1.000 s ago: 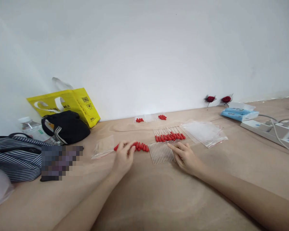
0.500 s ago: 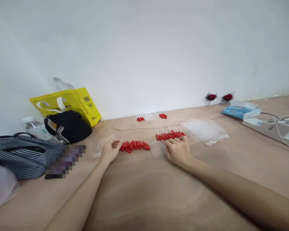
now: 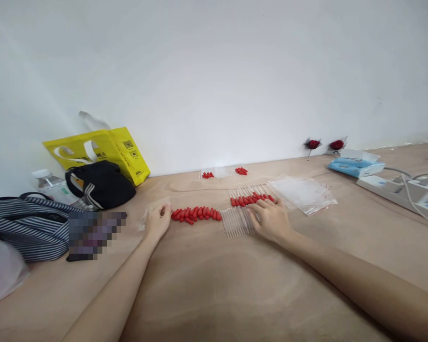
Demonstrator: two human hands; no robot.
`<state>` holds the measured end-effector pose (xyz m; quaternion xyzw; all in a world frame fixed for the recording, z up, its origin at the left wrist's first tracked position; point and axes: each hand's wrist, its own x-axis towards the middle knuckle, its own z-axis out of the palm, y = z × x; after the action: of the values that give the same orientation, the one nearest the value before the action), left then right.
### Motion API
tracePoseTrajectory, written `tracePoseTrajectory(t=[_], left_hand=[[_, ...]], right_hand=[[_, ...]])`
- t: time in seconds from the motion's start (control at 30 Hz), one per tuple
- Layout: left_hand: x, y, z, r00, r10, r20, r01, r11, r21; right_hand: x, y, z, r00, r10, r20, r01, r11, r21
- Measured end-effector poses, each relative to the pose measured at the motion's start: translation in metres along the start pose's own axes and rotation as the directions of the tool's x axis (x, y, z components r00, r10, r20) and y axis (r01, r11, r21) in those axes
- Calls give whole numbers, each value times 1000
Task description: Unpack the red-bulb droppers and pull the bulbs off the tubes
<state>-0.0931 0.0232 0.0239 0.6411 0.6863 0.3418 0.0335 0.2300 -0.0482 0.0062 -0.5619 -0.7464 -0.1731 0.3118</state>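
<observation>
My left hand (image 3: 158, 221) rests at the left end of a row of small red rubber bulbs (image 3: 196, 213), over a clear plastic bag (image 3: 142, 221). Its fingers are curled together, and what they hold, if anything, is hidden. My right hand (image 3: 273, 221) lies at the right end of several thin clear tubes (image 3: 235, 223), fingers bent and apart, thumb off the index finger. Its fingertips reach the droppers (image 3: 240, 200), clear tubes with red bulbs lined up side by side behind them. Part of both rows is covered by this hand.
Flat clear plastic bags (image 3: 303, 194) lie to the right. Small bags with red bulbs (image 3: 207, 175) sit near the wall. A yellow bag (image 3: 128, 161), black cap-like item (image 3: 109, 187) and striped bag (image 3: 32, 228) stand left; tissues (image 3: 356, 166) and a power strip (image 3: 388, 190) right.
My left hand has shifted left, uncovering more of the red bulbs' row end. The right hand has moved slightly right, its thumb now apart from the fingers.
</observation>
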Motion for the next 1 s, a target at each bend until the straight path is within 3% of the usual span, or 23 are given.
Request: tracePoseTrajectory(t=[0.07,0.13,0.2,0.27,0.37,0.43,0.6,0.73,0.8,0.87,1.0], left_hand=[[-6,9,-1,994,75,-77,-72,997,37],[-16,24,1,949,260,-177,-246,964,96],[-31,43,7,854,475,-213,-455,880,136],[-48,61,16,765,623,-163,-612,782,116],[-67,79,28,632,770,-84,-768,637,62],[-73,83,32,573,817,-58,-818,575,14],[-71,81,33,571,819,-58,-820,568,-68],[-70,79,33,557,829,-49,-829,553,-85],[-70,79,33,554,830,-62,-832,549,-78],[-71,80,32,553,829,-88,-833,550,-57],[-76,86,32,543,826,-148,-836,548,-9]], right_hand=[[2,19,-1,998,65,-15,-65,998,22],[6,37,-1,989,147,2,-147,987,57],[13,50,1,966,254,39,-256,963,82],[22,55,4,933,341,115,-350,934,71],[37,49,10,870,430,242,-437,899,-23],[44,41,15,840,461,287,-454,886,-94],[52,31,22,833,498,240,-480,867,-135],[48,39,9,863,498,90,-502,865,28],[39,44,-2,921,388,38,-389,904,177],[24,44,-11,980,199,11,-193,933,304],[-10,29,-18,998,-64,-25,69,930,361]])
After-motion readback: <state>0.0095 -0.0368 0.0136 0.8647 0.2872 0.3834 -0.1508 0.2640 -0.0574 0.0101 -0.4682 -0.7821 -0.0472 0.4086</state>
